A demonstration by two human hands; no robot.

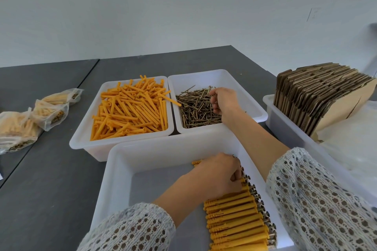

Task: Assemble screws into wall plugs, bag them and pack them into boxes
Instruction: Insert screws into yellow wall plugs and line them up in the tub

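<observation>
A white bin (122, 136) at the back holds loose orange wall plugs (130, 108). Beside it on the right, a second white bin (255, 108) holds a heap of brass screws (193, 108). My right hand (223, 101) reaches into the screw heap with fingers curled among the screws. In the near white bin (122, 169), a row of assembled plugs with screw heads (236, 218) lies along the right side. My left hand (218, 175) lies on the far end of that row, fingers curled over a plug there.
Three clear bags of assembled plugs (36, 116) lie on the grey table (51, 169) at the left. A white bin (285, 124) at the right holds a stack of flat cardboard boxes (318, 96) and clear plastic bags (350, 140).
</observation>
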